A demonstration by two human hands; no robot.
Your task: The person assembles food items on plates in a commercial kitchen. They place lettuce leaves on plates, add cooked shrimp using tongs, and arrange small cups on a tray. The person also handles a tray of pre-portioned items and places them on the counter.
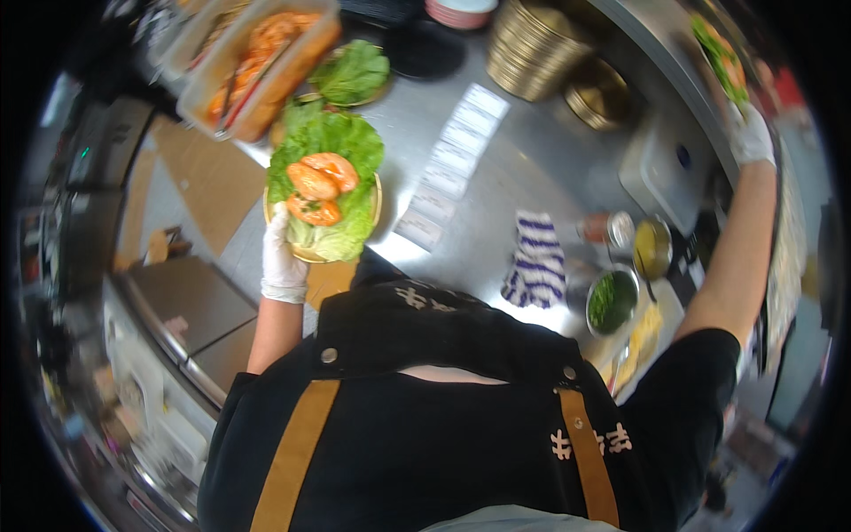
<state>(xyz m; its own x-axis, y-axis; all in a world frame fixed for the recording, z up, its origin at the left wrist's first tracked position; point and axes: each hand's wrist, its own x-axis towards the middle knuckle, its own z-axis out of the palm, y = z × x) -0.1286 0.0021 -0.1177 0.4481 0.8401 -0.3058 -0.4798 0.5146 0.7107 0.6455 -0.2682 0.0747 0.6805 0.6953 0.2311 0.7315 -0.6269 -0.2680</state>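
My left hand (pixel 282 259), in a white glove, grips the edge of a gold-rimmed plate (pixel 378 199). Frilly lettuce (pixel 355 140) covers that plate, topped with several glazed orange pieces (pixel 312 180), perhaps meat or seafood, flecked with green. Far out to the right, my gloved right hand (pixel 750 135) is stretched to a second lettuce-lined dish (pixel 720 55) with orange food on it, above or at the raised metal ledge. Its fingers are partly hidden by the dish, but they close on its near end.
On the steel counter (pixel 479 208) lie a strip of white paper slips (pixel 454 164) and a striped cloth (pixel 537 262). Stacked gold dishes (pixel 532 53) stand at the back. Bowls of chopped greens (pixel 612 300) and yellow sauce (pixel 652 248) sit right; a tub of orange food (pixel 266 66) stands back left.
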